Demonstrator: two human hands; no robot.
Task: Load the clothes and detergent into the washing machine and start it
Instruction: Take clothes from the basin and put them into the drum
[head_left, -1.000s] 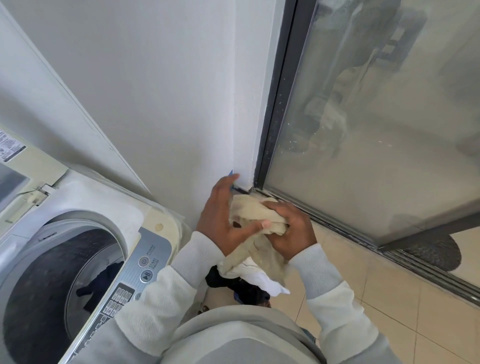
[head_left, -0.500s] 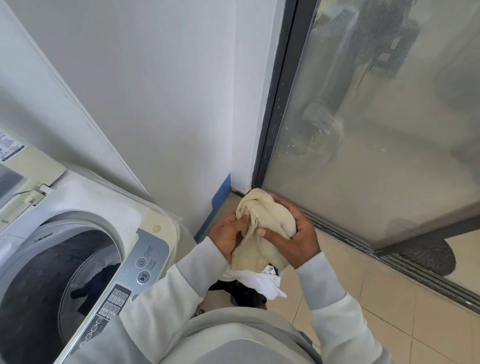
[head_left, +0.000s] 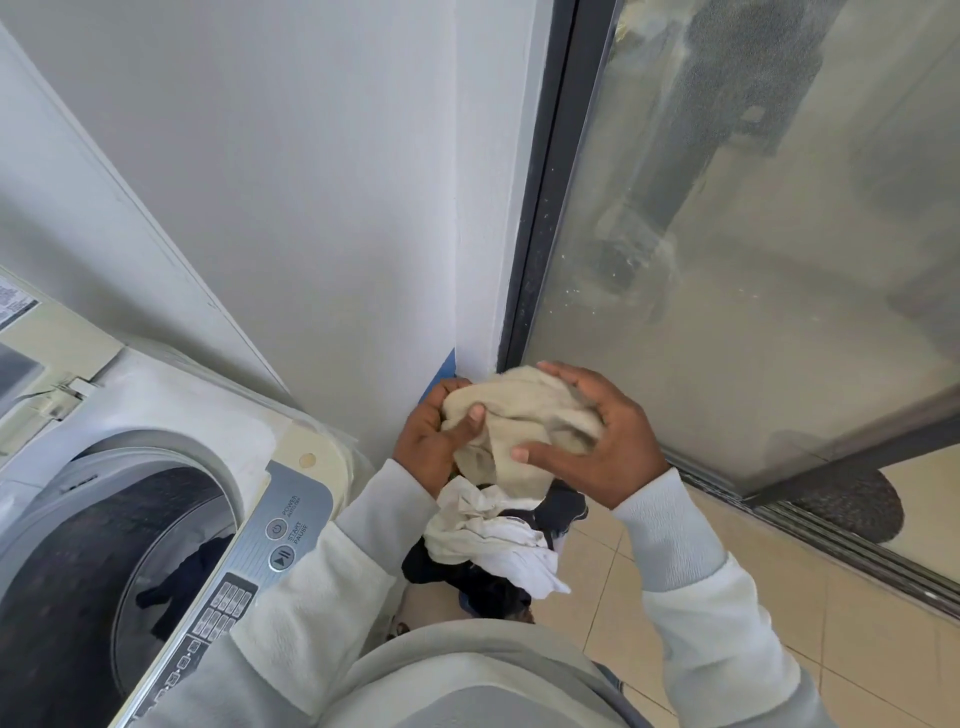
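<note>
A bunched beige cloth is held up in front of me, to the right of the washing machine. My left hand grips its left side with the thumb pressed on the fabric. My right hand wraps over its right side. Below the hands lies a pile of white and dark clothes on the floor. The top-loading washing machine stands at the lower left with its drum open; a dark garment lies inside.
The machine's grey control panel with power and start buttons faces me. A white wall corner rises behind the hands. A dark-framed glass sliding door fills the right side above a beige tiled floor.
Both hands have lifted the beige cloth higher and bunched it tighter. More of the white and dark pile underneath has come into sight.
</note>
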